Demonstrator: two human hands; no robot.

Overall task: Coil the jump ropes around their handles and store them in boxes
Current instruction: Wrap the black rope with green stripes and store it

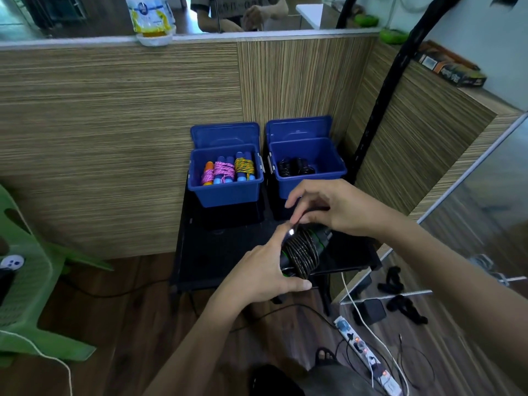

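A black jump rope (304, 251) with green-trimmed handles is coiled around its handles above the black table (223, 252). My left hand (263, 270) grips the bundle from below left. My right hand (334, 207) pinches the rope end at the top of the coil. Behind stand two open blue boxes. The left box (225, 190) holds several coiled ropes in pink and yellow with blue and orange handles (227, 170). The right box (314, 181) holds a coiled black rope (294, 167).
A wood-grain partition runs behind the boxes and along the right. A green plastic chair (25, 281) stands at left. A power strip (368, 358) with cables lies on the floor at lower right, near black items (400, 292). A bottle (151, 15) sits on the ledge.
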